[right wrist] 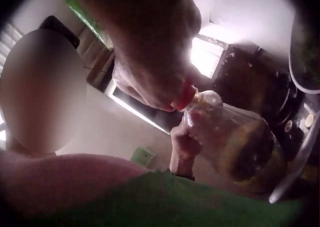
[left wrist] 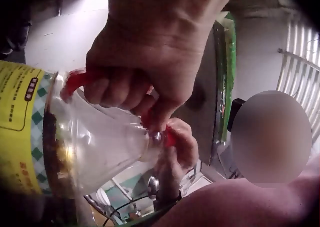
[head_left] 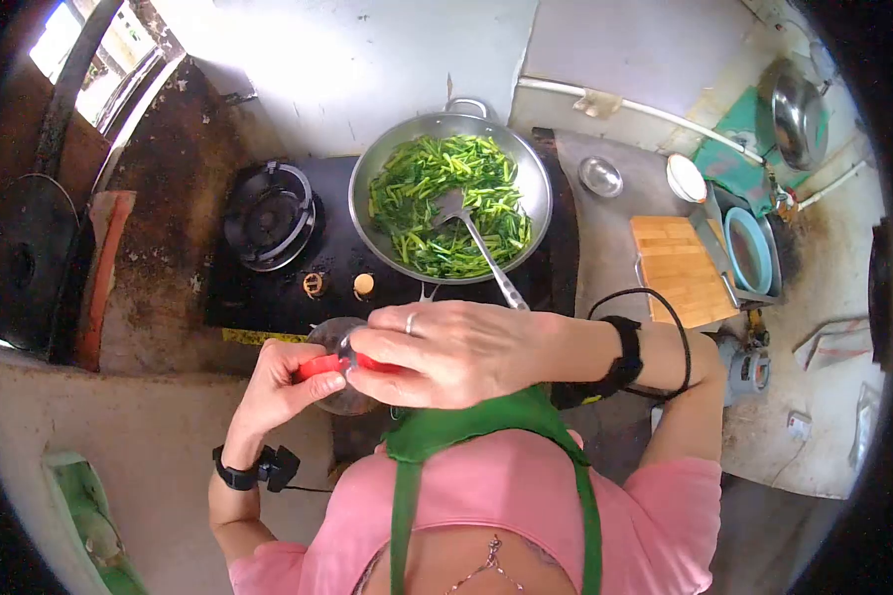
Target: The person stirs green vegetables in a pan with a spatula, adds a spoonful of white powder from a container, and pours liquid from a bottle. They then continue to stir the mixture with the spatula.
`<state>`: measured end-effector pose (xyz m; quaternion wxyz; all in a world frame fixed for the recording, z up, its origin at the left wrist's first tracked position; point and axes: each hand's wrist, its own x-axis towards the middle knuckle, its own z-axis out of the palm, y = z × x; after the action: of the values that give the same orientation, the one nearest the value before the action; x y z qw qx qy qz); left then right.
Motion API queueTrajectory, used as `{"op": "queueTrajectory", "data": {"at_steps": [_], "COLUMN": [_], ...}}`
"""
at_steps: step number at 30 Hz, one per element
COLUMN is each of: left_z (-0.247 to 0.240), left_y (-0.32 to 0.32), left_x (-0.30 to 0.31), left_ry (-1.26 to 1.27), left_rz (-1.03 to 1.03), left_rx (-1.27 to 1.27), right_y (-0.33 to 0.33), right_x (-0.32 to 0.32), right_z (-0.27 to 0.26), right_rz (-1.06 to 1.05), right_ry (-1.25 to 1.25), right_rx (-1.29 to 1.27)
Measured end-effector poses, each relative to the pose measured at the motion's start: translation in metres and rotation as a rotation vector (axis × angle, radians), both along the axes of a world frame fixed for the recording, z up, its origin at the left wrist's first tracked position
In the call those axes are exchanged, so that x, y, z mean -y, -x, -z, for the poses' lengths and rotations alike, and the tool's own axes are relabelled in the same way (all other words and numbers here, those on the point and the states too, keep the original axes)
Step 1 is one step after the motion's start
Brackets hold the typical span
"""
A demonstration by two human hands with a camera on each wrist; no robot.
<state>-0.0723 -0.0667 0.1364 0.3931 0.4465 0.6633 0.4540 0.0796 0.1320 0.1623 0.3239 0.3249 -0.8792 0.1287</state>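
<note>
In front of the apron, a clear plastic oil bottle (left wrist: 110, 142) with a yellow label is held tilted near the stove's front edge. My left hand (head_left: 280, 385) grips its red handle (left wrist: 80, 80), fingers curled through it. At the bottle's neck, my right hand (head_left: 456, 352) pinches the red cap (right wrist: 186, 97) between thumb and fingers. A little dark golden oil shows low in the bottle. Beyond the hands, a wide steel wok (head_left: 537, 188) sits on the stove, full of chopped green vegetables (head_left: 417, 178). A metal spatula (head_left: 481, 246) lies in it, handle toward my right forearm.
Left of the wok is a bare burner (head_left: 268, 218), with two stove knobs (head_left: 363, 286) in front. To the right are a wooden cutting board (head_left: 680, 268), a small metal bowl (head_left: 600, 177), a white bowl (head_left: 686, 178) and a blue basin (head_left: 732, 238). A cable loops by the right wrist.
</note>
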Motion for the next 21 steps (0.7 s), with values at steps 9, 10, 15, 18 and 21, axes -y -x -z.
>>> {"op": "queueTrajectory", "data": {"at_steps": [9,10,15,18,21], "left_z": [-0.004,0.001,0.009,0.011,0.014], "left_y": [-0.003,-0.002,-0.006,-0.005,-0.006], "left_x": [-0.016,-0.016,-0.029,-0.038,-0.048], "left_ry": [0.037,0.057,0.092,0.144,0.171], "left_rz": [-0.004,-0.052,-0.148,-0.159,-0.196], "left_rx": [-0.089,-0.091,-0.019,-0.016,-0.077], "right_y": [-0.062,-0.069,-0.096,-0.094,-0.089], "right_x": [-0.046,-0.064,-0.104,-0.107,-0.110], "right_z": [0.013,0.031,0.088,0.104,0.103], "right_rz": [0.356,0.436,0.504,0.363,0.385], "right_ry": [0.219,0.249,-0.222,-0.222,-0.357], "right_rx": [0.281,0.382,0.730,0.839,0.669]}}
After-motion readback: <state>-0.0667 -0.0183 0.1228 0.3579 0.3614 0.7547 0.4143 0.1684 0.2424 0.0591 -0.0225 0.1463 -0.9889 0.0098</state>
